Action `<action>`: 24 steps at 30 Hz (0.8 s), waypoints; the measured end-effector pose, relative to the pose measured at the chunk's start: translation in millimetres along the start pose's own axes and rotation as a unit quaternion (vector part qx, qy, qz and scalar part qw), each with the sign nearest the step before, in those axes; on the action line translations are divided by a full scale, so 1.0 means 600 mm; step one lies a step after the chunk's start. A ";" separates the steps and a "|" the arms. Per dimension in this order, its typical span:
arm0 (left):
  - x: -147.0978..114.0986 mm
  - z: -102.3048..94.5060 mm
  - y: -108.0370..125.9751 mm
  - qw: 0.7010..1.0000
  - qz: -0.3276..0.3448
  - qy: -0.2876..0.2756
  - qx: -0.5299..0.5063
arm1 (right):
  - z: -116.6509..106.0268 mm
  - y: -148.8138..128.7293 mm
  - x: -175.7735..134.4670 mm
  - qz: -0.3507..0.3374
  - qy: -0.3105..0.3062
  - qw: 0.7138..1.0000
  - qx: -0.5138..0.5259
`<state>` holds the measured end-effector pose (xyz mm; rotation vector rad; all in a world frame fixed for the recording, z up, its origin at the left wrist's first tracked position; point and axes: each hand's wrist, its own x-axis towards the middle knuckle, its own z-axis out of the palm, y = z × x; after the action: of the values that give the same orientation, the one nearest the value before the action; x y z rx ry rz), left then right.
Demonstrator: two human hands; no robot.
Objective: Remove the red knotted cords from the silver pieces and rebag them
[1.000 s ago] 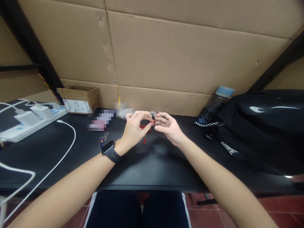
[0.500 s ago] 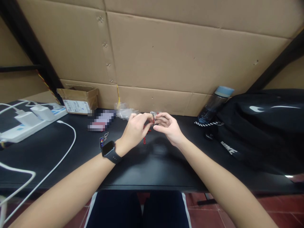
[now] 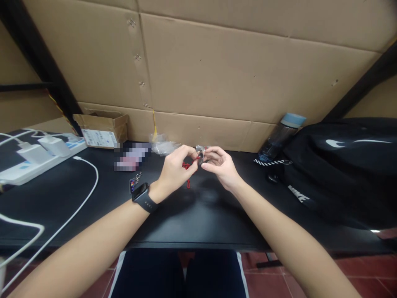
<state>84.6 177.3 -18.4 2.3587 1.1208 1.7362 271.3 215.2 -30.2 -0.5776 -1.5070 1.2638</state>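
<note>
We hold both hands close together, fingertips facing, over the black table [image 3: 204, 225]. Our left hand [image 3: 196, 159] pinches a small red piece [image 3: 197, 157] between thumb and index finger. Our right hand [image 3: 204, 159] grips a small dark object [image 3: 200, 157] at its fingertips, fingers curled, thumb opposed. The dark object sits between the two hands, beside the red piece; whether the two are joined, we cannot tell.

Just under the left fingertips we find red loops [image 3: 186, 166] in a small heap, partly hidden; one single red loop [image 3: 188, 183] lies nearer to us. We wear a dark smartwatch [image 3: 144, 197] on the left wrist, and a keychain [image 3: 132, 184] lies just beside it.

Beyond the left hand we note clear plastic bags [image 3: 164, 147]; left of these, a flat item [image 3: 132, 157], details masked. Farther out on the left stand an open cardboard box [image 3: 101, 138] and a white power strip [image 3: 15, 176] with a white cable [image 3: 93, 192] near it. Well to the right of the right hand we record a tilted bottle [image 3: 279, 138], a striped strap [image 3: 268, 162] and a black bag [image 3: 344, 178].
</note>
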 end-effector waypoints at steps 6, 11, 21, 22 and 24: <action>0.006 -0.005 -0.004 0.995 -0.087 0.009 -0.049 | -0.011 -0.001 0.005 0.004 0.018 1.000 -0.003; 0.008 -0.006 -0.019 0.989 -0.113 -0.008 -0.095 | -0.019 0.001 0.008 0.009 0.013 1.000 0.002; -0.002 0.003 -0.035 0.981 -0.122 -0.065 -0.139 | -0.029 0.004 0.011 0.012 0.001 1.000 0.005; -0.002 0.002 -0.034 0.981 -0.116 -0.067 -0.137 | -0.029 0.005 0.011 0.013 0.000 1.000 0.005; 0.000 -0.001 -0.033 0.986 -0.097 -0.064 -0.116 | -0.029 0.005 0.011 0.015 -0.001 1.000 0.005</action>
<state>73.6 192.2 -26.0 2.1129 1.0279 1.5351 284.2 229.1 -32.2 -0.5948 -1.4983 1.2939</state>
